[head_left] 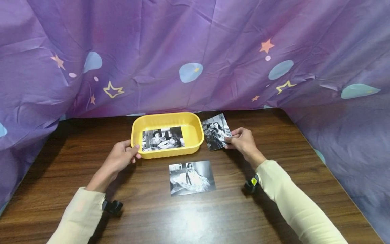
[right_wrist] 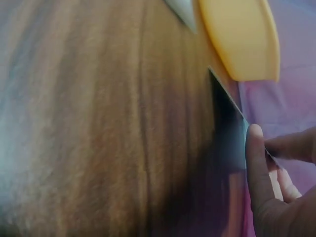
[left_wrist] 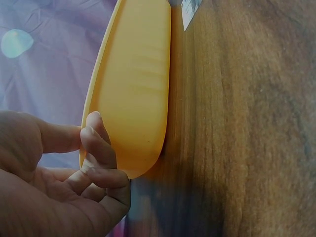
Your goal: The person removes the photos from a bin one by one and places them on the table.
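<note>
My left hand [head_left: 122, 156] pinches the near left corner of a yellow plastic tray [head_left: 170, 154]. In the left wrist view, the thumb and curled fingers [left_wrist: 101, 148] close over the tray's rim. Inside the tray lies a black-and-white photo [head_left: 163, 139], toward its left side. Just right of the tray, my right hand [head_left: 242, 140] pinches another black-and-white photo [head_left: 217, 131] by its right edge. The right wrist view shows that photo [right_wrist: 229, 94] nearly edge-on, tilted above the wood. A third black-and-white photo [head_left: 192, 178] lies flat on the table in front of the tray.
The dark wooden table [head_left: 146, 210] reflects a bright glare near its front. A purple curtain [head_left: 164, 40] with stars and blobs hangs behind and along both sides. Black wrist cameras [head_left: 112, 206] sit at both cuffs.
</note>
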{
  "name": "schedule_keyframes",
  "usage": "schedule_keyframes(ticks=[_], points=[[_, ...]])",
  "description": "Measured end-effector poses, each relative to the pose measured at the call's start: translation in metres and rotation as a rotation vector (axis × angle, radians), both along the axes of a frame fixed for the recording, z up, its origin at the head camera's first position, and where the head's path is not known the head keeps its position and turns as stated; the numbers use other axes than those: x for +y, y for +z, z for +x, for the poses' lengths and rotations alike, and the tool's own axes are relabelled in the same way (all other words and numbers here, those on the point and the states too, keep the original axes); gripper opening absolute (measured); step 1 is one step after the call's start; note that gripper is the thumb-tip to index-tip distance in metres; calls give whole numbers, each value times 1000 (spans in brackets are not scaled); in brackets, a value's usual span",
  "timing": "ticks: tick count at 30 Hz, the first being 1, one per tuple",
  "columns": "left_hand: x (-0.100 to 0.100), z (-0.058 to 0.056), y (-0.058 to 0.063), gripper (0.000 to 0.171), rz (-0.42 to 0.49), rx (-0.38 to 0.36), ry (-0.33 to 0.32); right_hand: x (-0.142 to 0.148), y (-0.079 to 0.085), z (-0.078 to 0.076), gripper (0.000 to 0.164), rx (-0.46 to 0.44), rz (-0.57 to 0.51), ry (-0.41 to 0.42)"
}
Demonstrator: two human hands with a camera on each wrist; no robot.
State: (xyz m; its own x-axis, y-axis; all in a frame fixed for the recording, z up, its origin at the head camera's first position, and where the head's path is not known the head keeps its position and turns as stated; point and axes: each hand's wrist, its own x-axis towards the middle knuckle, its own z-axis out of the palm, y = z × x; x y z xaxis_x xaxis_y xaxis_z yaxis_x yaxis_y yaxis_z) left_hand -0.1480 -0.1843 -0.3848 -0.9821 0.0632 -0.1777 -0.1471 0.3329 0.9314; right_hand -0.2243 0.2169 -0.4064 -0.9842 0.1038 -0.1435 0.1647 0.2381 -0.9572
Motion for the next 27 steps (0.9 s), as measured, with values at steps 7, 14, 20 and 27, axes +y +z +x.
schedule_keyframes(ticks=[7, 14, 20, 27], points=[[-1, 0, 1, 45, -6, -1, 0, 4, -3, 1, 29, 10, 342, 11], [0, 0, 1, 45, -13, -7, 1, 12, -1, 2, 32, 2, 666, 90], [0, -1, 2, 45, -14, -17, 6, 13, 5, -1, 33, -22, 728, 150], [0, 0, 2, 46, -4, -8, -1, 14, 7, -3, 31, -48, 741, 181]])
